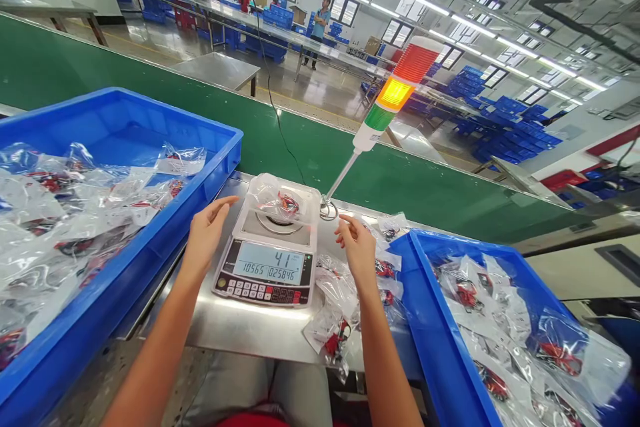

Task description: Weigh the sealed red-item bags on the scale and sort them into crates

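Observation:
A counting scale [267, 267] stands on the steel table, its display lit with "41" on the upper line. On its pan lies a clear plastic bag [280, 201] with a small red item inside. My left hand [207, 230] hovers beside the pan's left edge, fingers stretched out, holding nothing. To the right of the scale my right hand [357, 247] is above several bagged red items [337, 337]; its fingers are loosely bent and apart, with nothing visible in them. What exactly the red items are, I cannot make out through the plastic.
A large blue bin [200, 137] of bagged items stands left, another blue bin [425, 300] right. Behind the scale rises a signal tower [393, 93] with its yellow segment lit. A green partition [270, 123] runs along the back. People and long tables are farther off.

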`<state>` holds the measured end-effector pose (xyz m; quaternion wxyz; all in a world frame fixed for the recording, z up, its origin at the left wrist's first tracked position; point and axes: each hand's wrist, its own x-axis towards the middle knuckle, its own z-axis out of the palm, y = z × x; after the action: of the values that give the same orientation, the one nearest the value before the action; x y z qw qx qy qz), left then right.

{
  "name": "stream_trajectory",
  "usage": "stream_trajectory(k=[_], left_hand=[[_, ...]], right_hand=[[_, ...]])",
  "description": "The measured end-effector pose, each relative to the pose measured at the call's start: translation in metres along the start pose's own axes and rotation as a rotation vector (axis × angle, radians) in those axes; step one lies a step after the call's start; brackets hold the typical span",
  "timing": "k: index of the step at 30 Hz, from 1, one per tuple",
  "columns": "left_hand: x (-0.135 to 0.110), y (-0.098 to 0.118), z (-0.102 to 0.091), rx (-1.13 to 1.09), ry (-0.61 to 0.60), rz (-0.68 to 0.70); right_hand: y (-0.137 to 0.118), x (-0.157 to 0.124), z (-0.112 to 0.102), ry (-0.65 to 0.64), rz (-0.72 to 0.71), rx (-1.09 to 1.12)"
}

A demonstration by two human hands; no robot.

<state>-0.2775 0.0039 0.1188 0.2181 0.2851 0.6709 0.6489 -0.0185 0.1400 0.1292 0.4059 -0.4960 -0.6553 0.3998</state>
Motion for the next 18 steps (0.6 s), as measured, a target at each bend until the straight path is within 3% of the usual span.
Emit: stream_trajectory(k=[5, 8, 11, 13, 18], left_hand=[[-0.013, -0.013, -0.016, 0.030, 0.046, -0.044], [-0.024, -0.025, -0.025, 0.056, 0.065, -0.089], [-0.034, -0.035, -0.031, 0.085, 0.086, -0.120], [-0.040, -0.038, -0.033, 0.106, 0.097, -0.123], [-0.050, -0.026, -0.033, 0.172, 0.115, -0.092]], right_hand=[[0.016, -0.021, -0.034, -0.016, -0.019, -0.186], [0.030, -0.043, -0.047, -0.172, -0.071, -0.305], [0.045, -0.063, -0.050, -0.352, -0.151, -0.511], [0.054, -0.071, -0.049, -0.402, -0.176, -0.638], [0.060, -0.075, -0.047, -0.370, -0.165, -0.778]])
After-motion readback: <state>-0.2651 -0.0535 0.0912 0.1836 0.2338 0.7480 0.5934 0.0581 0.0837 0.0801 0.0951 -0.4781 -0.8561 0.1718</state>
